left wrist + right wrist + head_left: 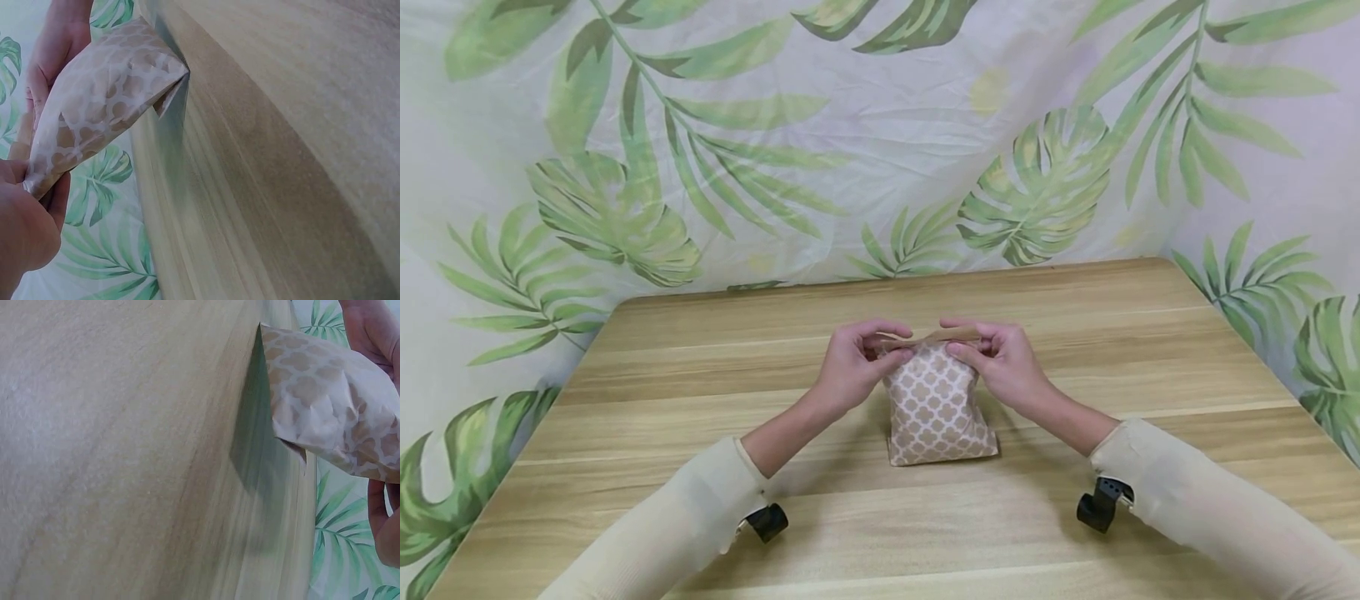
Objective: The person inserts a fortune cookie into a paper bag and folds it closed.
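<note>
A paper bag [936, 408], tan with a white lattice print, stands bulging on the wooden table in the head view. Its top edge is folded or gathered between both hands. My left hand [852, 364] pinches the top left corner between thumb and fingers. At the top right corner, my right hand [1006, 364] pinches the paper the same way. The left wrist view shows the bag [103, 100] from the side, with the left hand [25, 228] gripping its top end. In the right wrist view the bag [331, 400] appears at the right edge. What it contains is hidden.
The wooden table [760, 533] has light and dark grain, and its far edge meets a leaf-printed cloth backdrop [880, 150]. Small black cameras [767, 522] hang under both cream sleeves [677, 508].
</note>
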